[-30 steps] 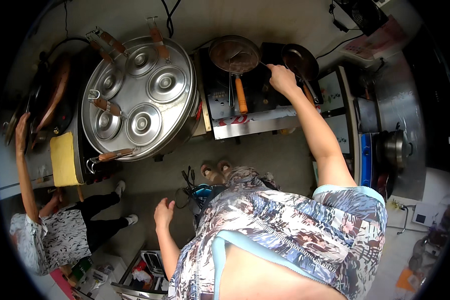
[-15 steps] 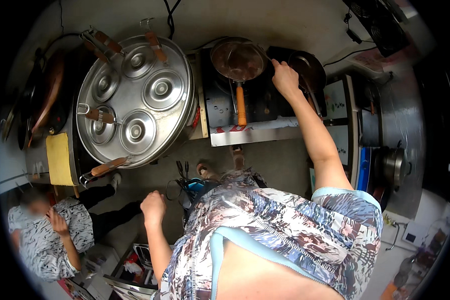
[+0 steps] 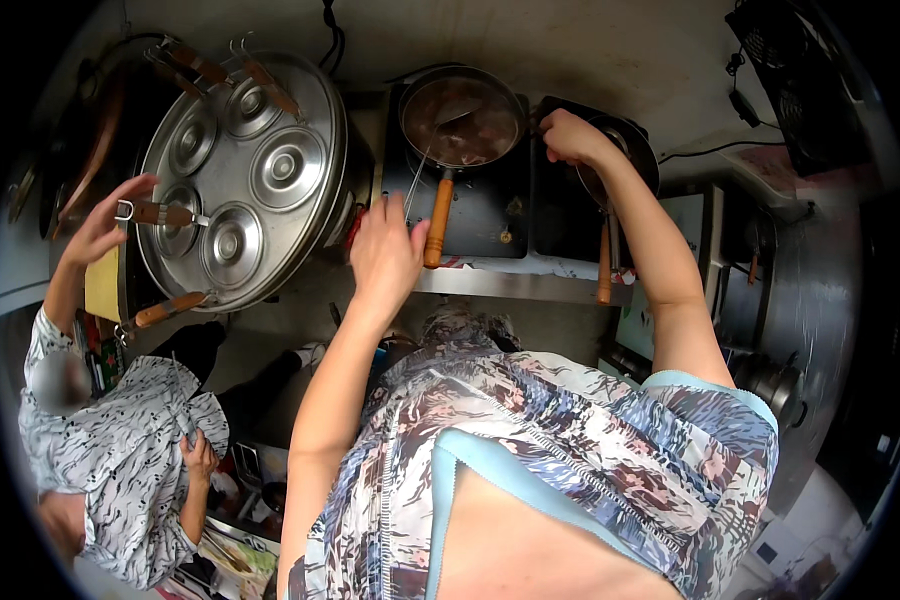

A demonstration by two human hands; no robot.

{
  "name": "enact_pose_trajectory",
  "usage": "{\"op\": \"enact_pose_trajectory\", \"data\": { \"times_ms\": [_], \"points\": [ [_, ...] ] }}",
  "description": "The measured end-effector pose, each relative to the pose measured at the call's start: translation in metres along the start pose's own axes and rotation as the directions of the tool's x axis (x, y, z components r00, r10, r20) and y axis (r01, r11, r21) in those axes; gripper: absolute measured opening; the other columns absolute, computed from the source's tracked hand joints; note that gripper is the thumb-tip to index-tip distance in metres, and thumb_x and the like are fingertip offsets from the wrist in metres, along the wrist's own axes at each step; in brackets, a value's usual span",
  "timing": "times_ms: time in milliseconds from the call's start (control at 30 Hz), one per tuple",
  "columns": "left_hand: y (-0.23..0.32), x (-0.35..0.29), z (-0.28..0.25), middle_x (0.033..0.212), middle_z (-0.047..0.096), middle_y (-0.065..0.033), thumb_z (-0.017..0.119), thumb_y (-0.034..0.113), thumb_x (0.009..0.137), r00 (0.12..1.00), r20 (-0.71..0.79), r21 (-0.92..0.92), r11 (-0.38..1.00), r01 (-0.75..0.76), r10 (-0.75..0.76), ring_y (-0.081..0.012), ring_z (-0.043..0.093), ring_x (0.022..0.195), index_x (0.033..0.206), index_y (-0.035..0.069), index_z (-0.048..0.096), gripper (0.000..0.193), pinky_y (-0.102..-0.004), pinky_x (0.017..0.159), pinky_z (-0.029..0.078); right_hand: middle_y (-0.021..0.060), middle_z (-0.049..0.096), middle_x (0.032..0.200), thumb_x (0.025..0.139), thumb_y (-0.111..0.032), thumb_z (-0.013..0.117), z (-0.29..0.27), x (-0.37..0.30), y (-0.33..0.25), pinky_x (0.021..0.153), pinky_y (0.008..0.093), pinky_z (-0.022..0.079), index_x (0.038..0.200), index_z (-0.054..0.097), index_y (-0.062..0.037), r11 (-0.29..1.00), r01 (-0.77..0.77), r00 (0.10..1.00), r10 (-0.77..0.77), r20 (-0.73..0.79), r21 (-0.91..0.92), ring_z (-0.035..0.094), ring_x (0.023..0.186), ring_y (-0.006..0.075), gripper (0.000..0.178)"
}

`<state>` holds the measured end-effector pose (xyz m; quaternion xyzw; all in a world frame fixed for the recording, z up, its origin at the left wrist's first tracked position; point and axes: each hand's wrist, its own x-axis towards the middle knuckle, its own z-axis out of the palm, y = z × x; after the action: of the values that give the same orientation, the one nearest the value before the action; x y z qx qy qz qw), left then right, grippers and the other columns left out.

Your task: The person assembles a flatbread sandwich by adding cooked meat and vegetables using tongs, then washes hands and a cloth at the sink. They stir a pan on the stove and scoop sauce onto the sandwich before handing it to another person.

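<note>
A dark frying pan [image 3: 506, 140] holds a brown, saucy food, with a ladle's bowl [image 3: 457, 109] resting in it. The ladle's thin metal handle slopes down toward my left hand [image 3: 384, 252]. That hand is open, its fingers and thumb apart beside the ladle handle and the pan's wooden handle [image 3: 438, 222]. Between this pan and a second dark pan [image 3: 646, 155], my right hand [image 3: 567, 137] is closed, its fingers curled down. What it grips, if anything, is hidden. Its forearm crosses in front of the second pan.
At left stands a big round metal steamer [image 3: 240, 180] with several small lids and wooden-handled clips. Another person's hand [image 3: 105, 225] is at one clip. The metal counter edge [image 3: 510, 285] runs before me. A black fan unit [image 3: 790, 90] is at upper right.
My left hand has risen from low beside me to the ladle handle. My right hand has curled more tightly. The ladle now shows plainly in the pan. The other person has reached toward the steamer.
</note>
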<state>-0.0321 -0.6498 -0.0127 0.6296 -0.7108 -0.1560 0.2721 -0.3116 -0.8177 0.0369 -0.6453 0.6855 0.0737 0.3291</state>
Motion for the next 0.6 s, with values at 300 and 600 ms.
{"op": "enact_pose_trajectory", "data": {
  "times_ms": [300,600],
  "points": [
    [-0.067,0.037,0.047,0.109,0.056,-0.0235,0.051,0.019,0.091,0.957,0.235,-0.106,0.974,0.202,-0.173,-0.041,0.058,0.096,0.119,0.0,0.052,0.034,-0.0475,0.079,0.049,0.0119,0.057,0.062,0.083,0.0,0.047,0.017,-0.013,-0.028,0.035,0.0265,0.031,0.11,0.047,0.0078,0.887,-0.177,0.968,0.078,0.238,0.426,0.041,0.041,0.0109,0.029],
    [-0.057,-0.005,0.013,0.108,0.057,-0.0225,0.042,0.018,0.096,0.99,0.024,-0.226,0.964,0.144,-0.142,-0.0417,0.058,0.095,0.111,0.0,0.057,0.028,-0.0476,0.081,0.047,0.01,0.055,0.065,0.085,0.0,0.05,0.058,-0.057,-0.01,0.033,0.0222,0.025,0.097,0.054,0.0067,0.675,-0.17,0.965,-0.032,0.259,0.718,0.038,0.042,0.0075,0.014]
  ]
}}
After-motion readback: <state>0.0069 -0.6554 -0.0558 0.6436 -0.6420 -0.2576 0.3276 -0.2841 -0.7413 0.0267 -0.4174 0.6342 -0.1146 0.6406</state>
